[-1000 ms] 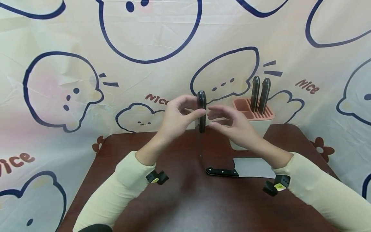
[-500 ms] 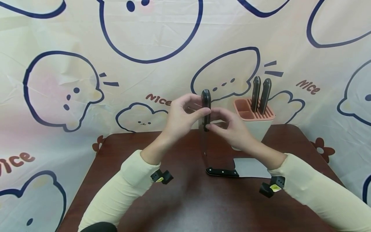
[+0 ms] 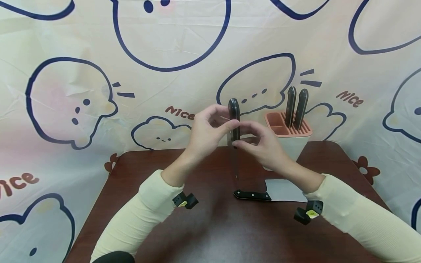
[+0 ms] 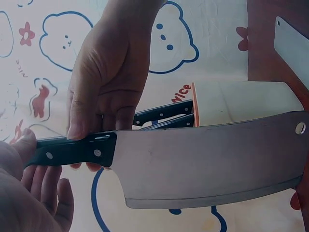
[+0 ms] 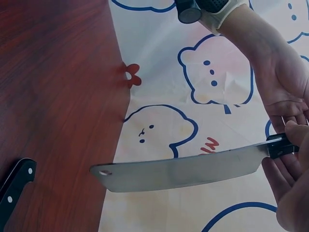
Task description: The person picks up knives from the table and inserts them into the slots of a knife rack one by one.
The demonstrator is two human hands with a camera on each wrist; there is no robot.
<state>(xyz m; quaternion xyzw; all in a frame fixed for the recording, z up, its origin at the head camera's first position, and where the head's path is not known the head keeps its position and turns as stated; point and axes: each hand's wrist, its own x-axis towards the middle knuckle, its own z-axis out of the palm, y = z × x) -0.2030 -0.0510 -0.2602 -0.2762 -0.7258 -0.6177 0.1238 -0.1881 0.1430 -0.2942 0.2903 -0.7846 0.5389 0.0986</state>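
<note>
A cleaver (image 4: 207, 164) with a black riveted handle hangs handle up and blade down above the table. Its blade shows edge-on in the head view and broadside in the left wrist view. My left hand (image 3: 204, 131) pinches the upper part of the handle between thumb and fingers. Lower down, close to the blade, my right hand (image 3: 263, 144) pinches the same handle from the other side. Another cleaver (image 3: 286, 190) lies flat on the table below my right forearm, its black handle pointing left and part of its blade hidden by the arm.
A white knife holder (image 3: 289, 146) with a pink slotted top stands at the back right, partly behind my right hand. Two black-handled knives (image 3: 296, 107) stand in its slots. The brown table (image 3: 197, 226) ends against a printed cloth backdrop (image 3: 184, 47).
My right hand, apart from the handle a second ago, has moved left and now pinches it. My left hand and the cleaver have shifted slightly right, and the handle sits a little higher.
</note>
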